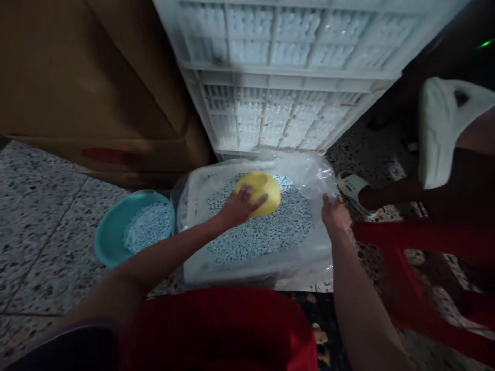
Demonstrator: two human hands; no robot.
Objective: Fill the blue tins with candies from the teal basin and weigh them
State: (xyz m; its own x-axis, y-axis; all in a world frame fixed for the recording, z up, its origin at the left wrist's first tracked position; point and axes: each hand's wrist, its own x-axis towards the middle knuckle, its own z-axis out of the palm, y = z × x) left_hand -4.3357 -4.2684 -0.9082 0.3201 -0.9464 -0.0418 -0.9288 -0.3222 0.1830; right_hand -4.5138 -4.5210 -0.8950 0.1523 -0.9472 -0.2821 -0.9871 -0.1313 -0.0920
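Note:
My left hand grips a yellow bowl-like scoop, its fingers and thumb pressed on the rounded side. The scoop rests over a bed of small pale blue pellets. They lie in a low white crate lined with a clear plastic bag. At the crate's right side, my right hand is closed on the edge of that bag, pinching the gathered film. Left of the crate stands a teal basin, partly filled with the same kind of pellets.
Stacked white plastic crates packed with pale blue items rise behind. Brown cardboard boxes stand at the back left. On the right are a red plastic stool and another person's feet in pale clogs. The floor is speckled tile.

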